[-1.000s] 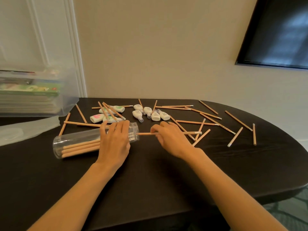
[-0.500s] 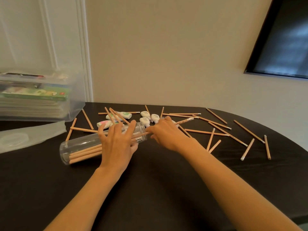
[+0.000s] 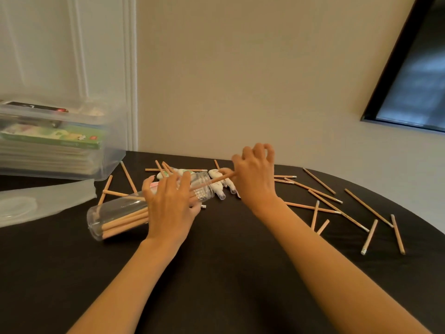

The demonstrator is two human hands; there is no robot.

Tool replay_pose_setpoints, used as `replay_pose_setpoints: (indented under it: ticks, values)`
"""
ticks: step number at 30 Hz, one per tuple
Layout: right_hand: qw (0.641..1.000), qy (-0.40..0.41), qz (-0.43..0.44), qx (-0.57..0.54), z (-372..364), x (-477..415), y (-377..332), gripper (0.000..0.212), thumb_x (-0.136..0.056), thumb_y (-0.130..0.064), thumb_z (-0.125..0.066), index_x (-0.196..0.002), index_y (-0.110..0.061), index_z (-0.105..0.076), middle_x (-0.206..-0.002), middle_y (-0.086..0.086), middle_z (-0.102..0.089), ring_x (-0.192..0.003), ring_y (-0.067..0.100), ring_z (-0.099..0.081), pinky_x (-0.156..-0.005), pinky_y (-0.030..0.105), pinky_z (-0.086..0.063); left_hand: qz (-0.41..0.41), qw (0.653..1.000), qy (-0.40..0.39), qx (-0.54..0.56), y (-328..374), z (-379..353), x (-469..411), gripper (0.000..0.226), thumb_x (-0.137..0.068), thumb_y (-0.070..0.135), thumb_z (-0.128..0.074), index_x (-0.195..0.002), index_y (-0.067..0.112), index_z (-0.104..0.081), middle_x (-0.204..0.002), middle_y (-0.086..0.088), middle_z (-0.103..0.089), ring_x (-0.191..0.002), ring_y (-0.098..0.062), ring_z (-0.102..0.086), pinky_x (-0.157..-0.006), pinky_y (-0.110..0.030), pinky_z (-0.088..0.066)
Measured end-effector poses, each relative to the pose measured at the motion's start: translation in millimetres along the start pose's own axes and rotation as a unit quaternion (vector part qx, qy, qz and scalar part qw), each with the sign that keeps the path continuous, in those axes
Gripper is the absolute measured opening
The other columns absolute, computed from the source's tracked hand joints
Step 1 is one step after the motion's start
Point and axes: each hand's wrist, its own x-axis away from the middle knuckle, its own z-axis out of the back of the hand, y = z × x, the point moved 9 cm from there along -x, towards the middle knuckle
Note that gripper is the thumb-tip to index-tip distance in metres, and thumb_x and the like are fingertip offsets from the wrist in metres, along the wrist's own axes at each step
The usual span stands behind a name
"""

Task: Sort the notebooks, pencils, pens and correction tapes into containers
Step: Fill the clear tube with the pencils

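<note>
A clear plastic jar (image 3: 115,210) lies on its side on the black table (image 3: 216,273), with several wooden pencils inside. My left hand (image 3: 171,208) rests over the jar's middle and grips it. My right hand (image 3: 255,177) pinches a wooden pencil (image 3: 218,179) whose tip points into the jar's mouth. More loose pencils (image 3: 320,196) are scattered to the right and behind the jar. Several white correction tapes (image 3: 218,186) lie just behind the jar's mouth, partly hidden by my hands.
A clear storage box (image 3: 108,150) holding stacked notebooks stands at the back left, with its clear lid (image 3: 43,203) lying in front of it. The wall runs close behind the table. A dark screen (image 3: 414,88) hangs at the upper right.
My right hand has pushed the pencil further into the jar's mouth and lifted its outer fingers. The camera has tilted up and moved closer.
</note>
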Motion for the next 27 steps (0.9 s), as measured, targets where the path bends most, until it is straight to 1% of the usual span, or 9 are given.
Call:
replay_pose_setpoints:
  ticks: [2, 4, 6, 8, 11, 13, 18, 22, 27]
  values:
    - [0.998, -0.008, -0.052, -0.018, -2, -5, 6, 0.043, -0.051, -0.049, -0.085, -0.062, -0.010, -0.070, -0.075, 0.011, -0.063, -0.079, 0.033, -0.061, -0.089, 0.043, -0.031, 0.007, 1.000, -0.001, 0.002, -4, -1, -3, 0.066, -0.049, 0.026, -0.090, -0.107, 0.010, -0.064, -0.098, -0.013, -0.067, -0.094, -0.033, -0.064, -0.094, -0.046, -0.023]
    - [0.995, -0.013, -0.064, -0.073, -3, -8, 2, 0.045, -0.054, -0.039, -0.087, -0.082, -0.008, -0.071, -0.097, 0.016, -0.062, -0.092, 0.036, -0.060, -0.092, 0.046, -0.044, 0.009, 1.000, -0.002, 0.000, -5, -1, -4, 0.065, -0.050, 0.027, -0.090, -0.107, 0.010, -0.064, -0.097, -0.013, -0.067, -0.094, -0.032, -0.064, -0.094, -0.046, -0.022]
    - [0.972, -0.063, -0.059, -0.218, -15, -7, -13, 0.049, -0.075, -0.016, -0.076, -0.119, -0.008, -0.057, -0.128, 0.016, -0.046, -0.110, 0.031, -0.052, -0.093, 0.040, -0.049, 0.014, 1.000, -0.002, -0.007, -7, 0, -5, 0.066, -0.049, 0.027, -0.091, -0.107, 0.010, -0.064, -0.096, -0.013, -0.068, -0.093, -0.033, -0.065, -0.094, -0.045, -0.020]
    - [0.932, -0.147, -0.028, -0.331, -30, -1, -33, 0.054, -0.089, -0.002, -0.057, -0.138, -0.012, -0.037, -0.141, 0.010, -0.035, -0.121, 0.025, -0.047, -0.098, 0.034, -0.044, 0.014, 1.000, 0.001, -0.012, -12, 2, -7, 0.068, -0.047, 0.026, -0.091, -0.107, 0.008, -0.065, -0.096, -0.014, -0.068, -0.091, -0.033, -0.065, -0.094, -0.044, -0.019]
    - [0.926, -0.177, -0.017, -0.333, -40, 6, -44, 0.056, -0.090, 0.002, -0.051, -0.142, -0.014, -0.033, -0.139, 0.008, -0.045, -0.125, 0.023, -0.045, -0.099, 0.030, -0.038, 0.010, 0.999, 0.000, -0.035, -26, -1, -12, 0.069, -0.050, 0.025, -0.091, -0.111, 0.008, -0.064, -0.096, -0.014, -0.068, -0.091, -0.033, -0.065, -0.095, -0.045, -0.018]
    - [0.924, -0.187, -0.064, -0.327, -51, 7, -38, 0.054, -0.090, 0.003, -0.051, -0.140, -0.013, -0.035, -0.135, 0.008, -0.049, -0.123, 0.023, -0.047, -0.096, 0.029, -0.038, 0.023, 0.999, -0.014, -0.043, -38, -3, -18, 0.068, -0.058, 0.026, -0.087, -0.119, 0.009, -0.061, -0.103, -0.014, -0.066, -0.099, -0.032, -0.062, -0.098, -0.045, -0.015]
    - [0.845, -0.250, -0.203, -0.426, -94, 13, -34, 0.036, -0.093, -0.023, -0.054, -0.127, -0.012, -0.049, -0.125, 0.009, -0.057, -0.107, 0.018, -0.055, -0.089, 0.030, -0.044, 0.088, 0.993, -0.066, -0.035, -66, -14, -23, 0.068, -0.082, 0.031, -0.068, -0.141, 0.021, -0.036, -0.134, -0.007, -0.048, -0.128, -0.024, -0.040, -0.108, -0.044, -0.002]
    - [0.801, -0.322, -0.216, -0.457, -120, 15, -61, 0.058, -0.087, -0.046, -0.058, -0.131, -0.009, -0.046, -0.129, 0.008, -0.053, -0.116, 0.020, -0.052, -0.093, 0.034, -0.044, 0.093, 0.993, -0.068, -0.034, -67, -19, -22, 0.066, -0.082, 0.028, -0.069, -0.140, 0.019, -0.039, -0.130, -0.008, -0.051, -0.127, -0.024, -0.042, -0.109, -0.045, 0.000]
    - [0.793, -0.350, -0.223, -0.446, -138, 17, -79, 0.045, -0.090, -0.039, -0.055, -0.124, -0.010, -0.048, -0.114, 0.006, -0.057, -0.103, 0.019, -0.055, -0.078, 0.030, -0.041, 0.091, 0.993, -0.068, -0.031, -68, -23, -20, 0.063, -0.079, 0.025, -0.072, -0.135, 0.018, -0.045, -0.125, -0.009, -0.054, -0.123, -0.026, -0.046, -0.108, -0.046, -0.001]
